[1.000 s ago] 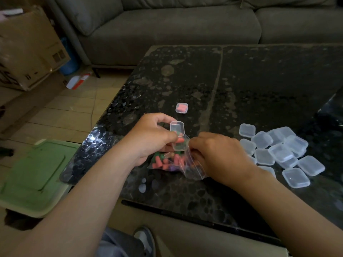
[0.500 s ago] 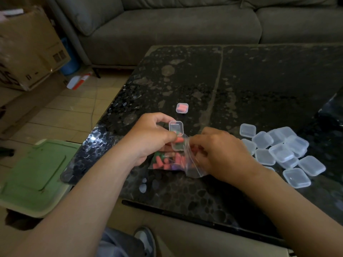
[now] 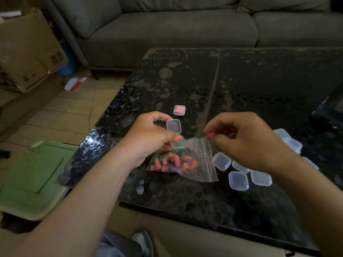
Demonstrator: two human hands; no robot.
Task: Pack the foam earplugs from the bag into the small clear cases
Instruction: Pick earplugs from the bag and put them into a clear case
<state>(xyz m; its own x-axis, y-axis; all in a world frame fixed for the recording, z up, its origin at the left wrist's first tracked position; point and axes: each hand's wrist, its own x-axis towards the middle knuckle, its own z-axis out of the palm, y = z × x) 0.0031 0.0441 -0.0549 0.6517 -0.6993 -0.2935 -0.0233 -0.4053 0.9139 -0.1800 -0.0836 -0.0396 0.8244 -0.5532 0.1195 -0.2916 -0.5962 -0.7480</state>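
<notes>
left hand [image 3: 148, 138] first: its fingers curl round an open clear case [image 3: 173, 126], the lid standing up above the thumb, the base below holding one pink earplug [image 3: 177, 139]. right hand [image 3: 246, 141] hovers just beside it over the bag's mouth, thumb and forefinger pinching a red-pink earplug [image 3: 211, 135], the other fingers loosely curled. under both hands i see the zip bag [image 3: 196, 164] lying flat on the table, open end toward the right hand. a heap of foam earplugs [image 3: 172, 161] lies inside, mostly pink, some green, orange and purple. just right of the bag sits a cluster of empty cases [image 3: 238, 180], closed, partly hidden by the right wrist. beyond the left hand one filled case [image 3: 179, 110] rests apart, closed, pink earplugs inside. the table [image 3: 259, 80] is dark glossy stone with a pebbled pattern and a seam down the middle. left of it, on the tiled floor, lies a pale green lid [image 3: 31, 175]. farther back a cardboard box [image 3: 27, 52] leans, its printed marks too small for me to read. a grey sofa [image 3: 185, 30] runs along the far side.
</notes>
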